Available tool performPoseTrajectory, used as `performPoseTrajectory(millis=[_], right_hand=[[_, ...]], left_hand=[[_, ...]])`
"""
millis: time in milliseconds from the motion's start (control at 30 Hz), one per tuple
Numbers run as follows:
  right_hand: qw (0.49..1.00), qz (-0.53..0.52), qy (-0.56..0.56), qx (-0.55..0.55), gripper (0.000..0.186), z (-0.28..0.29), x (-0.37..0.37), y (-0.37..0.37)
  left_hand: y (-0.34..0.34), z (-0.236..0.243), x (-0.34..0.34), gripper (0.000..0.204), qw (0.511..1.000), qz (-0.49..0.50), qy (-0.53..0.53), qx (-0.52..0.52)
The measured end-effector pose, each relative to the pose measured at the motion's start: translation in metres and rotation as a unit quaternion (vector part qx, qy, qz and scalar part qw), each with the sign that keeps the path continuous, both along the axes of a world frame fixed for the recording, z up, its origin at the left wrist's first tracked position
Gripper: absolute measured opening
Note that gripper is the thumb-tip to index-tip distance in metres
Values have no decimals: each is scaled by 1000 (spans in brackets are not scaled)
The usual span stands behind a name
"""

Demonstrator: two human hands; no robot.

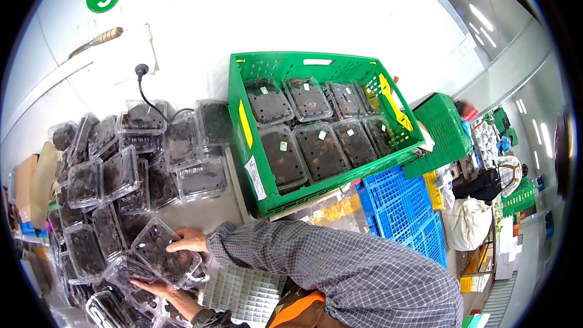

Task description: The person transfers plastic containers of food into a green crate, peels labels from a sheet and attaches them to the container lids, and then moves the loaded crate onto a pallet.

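Clear plastic clamshell boxes with dark contents lie heaped on the left of the bench. My right hand [190, 240] grips one clamshell box [163, 250] by its right edge, tilting it over the pile. Just nearer, my left hand [163, 291] is closed at the near side of another clamshell box [129, 271]; some of its fingers are hidden. A sheet of small pale labels [240, 294] lies beside my right forearm. Beyond, a green crate [285, 202] holds two rows of clamshell boxes, most with a small label on the lid.
A black plug and cable [141, 71] hang behind the pile. On the wall ledge rests a wooden-handled tool [104, 37]. Blue plastic pallets [404, 206] stand right of the bench, near another green crate [443, 130] and a white sack [470, 225].
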State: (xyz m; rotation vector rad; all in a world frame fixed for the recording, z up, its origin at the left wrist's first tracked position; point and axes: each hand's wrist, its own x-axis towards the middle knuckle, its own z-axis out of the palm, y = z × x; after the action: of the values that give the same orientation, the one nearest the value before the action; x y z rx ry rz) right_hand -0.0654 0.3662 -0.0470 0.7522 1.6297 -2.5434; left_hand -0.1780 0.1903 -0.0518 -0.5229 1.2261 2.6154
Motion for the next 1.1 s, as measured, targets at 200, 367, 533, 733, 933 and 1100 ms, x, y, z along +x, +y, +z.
performPoseTrajectory(millis=[200,367,533,733,933,1100], right_hand=[[994,-7,46,101,47,-6,23,-12],[979,-63,43,187,52,24,56,3],[944,-43,141,295,47,112,106,19],[978,-51,76,187,40,273,205,115],[971,-176,159,32,46,311,264,267],[945,-313,59,74,25,220,247,376]], left_hand=[[-22,-2,10,73,999,11,25,-26],[-43,10,5,58,981,-110,-79,143],[-57,3,-15,47,996,-32,-71,35],[-54,5,-5,54,996,-87,-11,32],[-28,47,32,56,998,-47,43,-27],[30,108,68,64,983,-123,109,-81]])
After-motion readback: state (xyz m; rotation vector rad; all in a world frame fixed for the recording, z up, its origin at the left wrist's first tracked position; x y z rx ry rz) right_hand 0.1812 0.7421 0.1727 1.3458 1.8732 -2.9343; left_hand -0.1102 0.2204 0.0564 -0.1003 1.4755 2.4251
